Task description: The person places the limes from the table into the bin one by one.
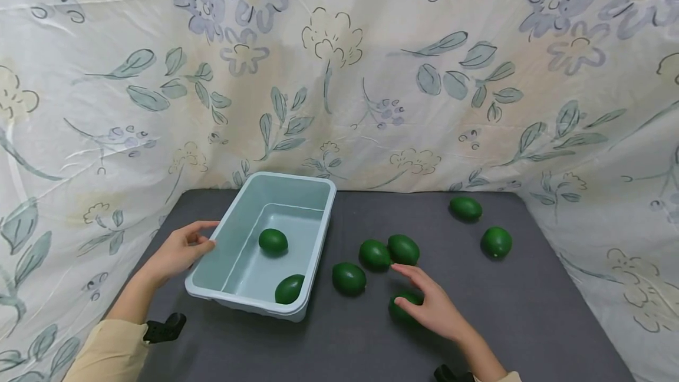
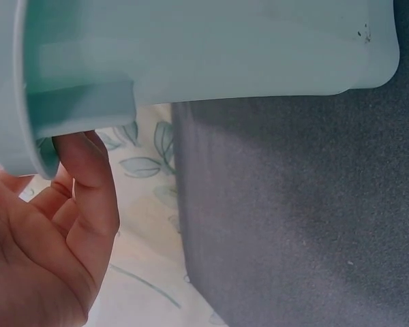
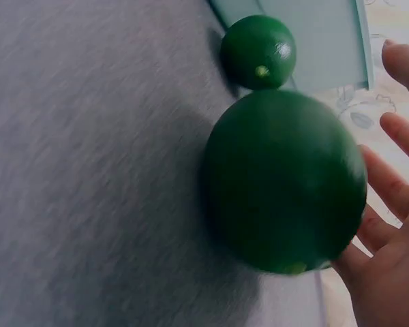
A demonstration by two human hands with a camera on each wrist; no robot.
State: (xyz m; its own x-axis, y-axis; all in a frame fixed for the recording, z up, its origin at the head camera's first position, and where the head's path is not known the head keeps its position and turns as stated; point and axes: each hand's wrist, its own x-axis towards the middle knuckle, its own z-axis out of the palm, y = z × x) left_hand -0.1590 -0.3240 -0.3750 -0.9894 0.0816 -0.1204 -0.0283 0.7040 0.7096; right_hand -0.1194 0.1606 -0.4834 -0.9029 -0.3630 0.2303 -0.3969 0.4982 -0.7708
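Note:
A pale blue-green plastic bin (image 1: 276,184) stands tilted sideways at the left, with one lime (image 1: 273,242) on its floor and another lime (image 1: 289,289) near its front wall. My left hand (image 1: 183,249) grips the bin's left rim; in the left wrist view, fingers (image 2: 88,170) curl under the lip. Over the front lime (image 1: 403,309) hovers my right hand (image 1: 432,299), thumb and fingers spread around its upper side. That lime (image 3: 283,184) looms large in the right wrist view, beside the fingers, which are not closed round it.
Three limes lie close together between bin and right hand: a left one (image 1: 349,279), a middle one (image 1: 374,255) and a rear one (image 1: 404,250). Two more, a far lime (image 1: 465,209) and a nearer lime (image 1: 496,243), are at the right. Floral cloth (image 1: 339,75) hangs behind the grey table (image 1: 350,346).

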